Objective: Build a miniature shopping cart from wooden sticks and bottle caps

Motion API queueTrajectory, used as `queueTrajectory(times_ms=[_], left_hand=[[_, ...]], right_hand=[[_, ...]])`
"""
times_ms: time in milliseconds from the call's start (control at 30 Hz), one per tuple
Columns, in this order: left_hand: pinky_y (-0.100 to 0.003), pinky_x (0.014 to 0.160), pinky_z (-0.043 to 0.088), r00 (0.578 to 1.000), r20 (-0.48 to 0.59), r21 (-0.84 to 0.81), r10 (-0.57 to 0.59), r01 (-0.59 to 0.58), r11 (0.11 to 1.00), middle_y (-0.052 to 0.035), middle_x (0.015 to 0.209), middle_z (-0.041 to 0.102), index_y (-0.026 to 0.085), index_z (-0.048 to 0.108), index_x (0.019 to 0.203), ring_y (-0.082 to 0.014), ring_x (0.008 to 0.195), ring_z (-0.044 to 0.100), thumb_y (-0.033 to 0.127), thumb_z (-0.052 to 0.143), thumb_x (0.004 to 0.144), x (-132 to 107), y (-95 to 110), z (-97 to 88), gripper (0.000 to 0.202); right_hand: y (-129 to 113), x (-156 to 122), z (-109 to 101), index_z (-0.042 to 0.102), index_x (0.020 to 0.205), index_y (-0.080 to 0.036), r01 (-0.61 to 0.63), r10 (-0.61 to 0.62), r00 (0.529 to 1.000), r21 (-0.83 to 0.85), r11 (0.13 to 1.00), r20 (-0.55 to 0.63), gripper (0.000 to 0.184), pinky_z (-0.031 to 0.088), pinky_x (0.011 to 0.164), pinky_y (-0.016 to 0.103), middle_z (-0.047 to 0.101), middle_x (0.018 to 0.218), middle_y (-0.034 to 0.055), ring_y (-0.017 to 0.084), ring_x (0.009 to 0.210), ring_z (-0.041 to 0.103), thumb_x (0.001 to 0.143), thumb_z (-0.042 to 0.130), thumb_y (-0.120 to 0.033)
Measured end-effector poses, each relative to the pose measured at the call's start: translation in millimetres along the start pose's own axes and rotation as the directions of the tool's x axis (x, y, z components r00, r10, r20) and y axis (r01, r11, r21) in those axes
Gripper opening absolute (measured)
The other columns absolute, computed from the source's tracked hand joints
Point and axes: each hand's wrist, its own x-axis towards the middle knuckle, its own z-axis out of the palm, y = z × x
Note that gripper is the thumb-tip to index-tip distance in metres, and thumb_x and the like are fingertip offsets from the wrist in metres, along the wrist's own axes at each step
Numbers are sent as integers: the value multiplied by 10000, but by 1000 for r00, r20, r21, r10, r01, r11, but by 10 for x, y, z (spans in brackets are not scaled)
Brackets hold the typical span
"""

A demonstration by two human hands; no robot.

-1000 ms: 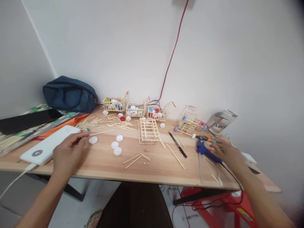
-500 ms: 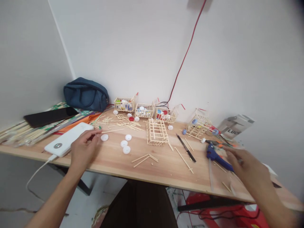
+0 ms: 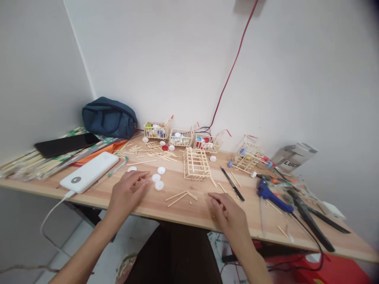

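My left hand point(image 3: 127, 193) hovers over the left part of the table with loosely bent fingers, apart and holding nothing visible. Its fingertips are beside several white bottle caps point(image 3: 159, 185). Near the front edge, my right hand point(image 3: 230, 215) is loosely curled, a gap between thumb and forefinger and nothing seen in it. It partly hides a thin wooden stick point(image 3: 222, 187). Between and beyond the hands stands a small cage-like frame of sticks point(image 3: 197, 163). Three short sticks point(image 3: 177, 198) lie in front of it.
Stick carts point(image 3: 156, 130) filled with caps line the wall; another cart point(image 3: 247, 154) is at right. A black pen-like knife point(image 3: 232, 184), blue glue gun point(image 3: 274, 199) and dark pliers-like tool point(image 3: 309, 219) lie rightward. A white power bank point(image 3: 90, 171), phone point(image 3: 66, 144) and blue pouch point(image 3: 109, 117) are left.
My right hand has moved left from beside the glue gun to the table's front middle, uncovering the dark tools. My left hand has moved right from the power bank toward the caps.
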Motion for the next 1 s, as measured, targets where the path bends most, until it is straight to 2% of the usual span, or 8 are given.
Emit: queueTrajectory(times_ms=[200, 300, 367, 467, 567, 733, 900, 1000], left_hand=[[-343, 852, 463, 998, 62, 91, -9, 3, 996, -43, 945, 674, 198, 607, 1113, -226, 930, 586, 380, 634, 804, -121, 153, 237, 359], [-317, 806, 458, 999, 37, 83, -8, 5, 997, -36, 921, 662, 199, 605, 1040, -214, 904, 586, 367, 600, 827, -144, 176, 248, 271], [-286, 718, 444, 1000, 16, 77, -16, 14, 997, -13, 816, 631, 205, 592, 871, -186, 795, 581, 372, 555, 851, -173, 187, 218, 172], [-255, 577, 371, 998, -23, 78, -67, 68, 995, 41, 590, 457, 213, 410, 617, -129, 564, 472, 396, 514, 866, -230, 197, 171, 326], [-249, 537, 318, 992, -56, 78, -110, 114, 990, 60, 538, 316, 212, 264, 582, -104, 490, 370, 413, 497, 868, -266, 202, 167, 420], [-251, 588, 351, 990, -22, 108, -141, 143, 984, 48, 597, 444, 215, 360, 632, -118, 556, 454, 431, 506, 840, -229, 203, 201, 334], [-272, 613, 385, 980, 17, 127, -198, 194, 973, 20, 655, 553, 224, 467, 710, -158, 627, 544, 460, 505, 799, -189, 223, 188, 254], [-285, 610, 392, 982, 29, 164, -184, 177, 970, 1, 685, 575, 228, 491, 728, -177, 653, 559, 467, 499, 780, -177, 238, 183, 245]], right_hand=[[-137, 127, 271, 655, 1045, -191, 21, -16, 999, 114, 993, -41, 249, 481, 775, 303, 677, 984, 82, 196, 897, 621, 953, 434, -260], [-134, 116, 291, 659, 1011, -186, 7, 4, 996, 124, 992, -85, 243, 472, 764, 291, 677, 944, 74, 188, 880, 618, 956, 435, -262], [-91, 61, 246, 663, 965, -192, -14, 25, 996, 113, 993, -90, 247, 465, 764, 283, 678, 914, 63, 182, 870, 615, 962, 430, -275], [55, -35, 83, 669, 916, -199, -97, 98, 991, 20, 995, -89, 280, 460, 764, 283, 677, 894, 57, 182, 848, 611, 961, 426, -329], [276, -55, -143, 674, 947, -177, -236, 220, 968, -139, 962, -122, 296, 457, 718, 300, 669, 904, 77, 187, 752, 596, 934, 435, -351], [511, 92, -353, 682, 917, -176, -331, 325, 943, -261, 907, -67, 199, 423, 675, 300, 646, 822, 66, 194, 713, 591, 873, 525, -290], [444, 257, -276, 653, 774, -197, -399, 422, 907, -332, 855, -5, 57, 362, 620, 284, 663, 802, 60, 204, 726, 605, 802, 625, -238], [424, 315, -244, 614, 698, -190, -446, 470, 882, -310, 840, 6, 81, 346, 608, 284, 658, 733, 62, 200, 691, 602, 779, 622, -193]])
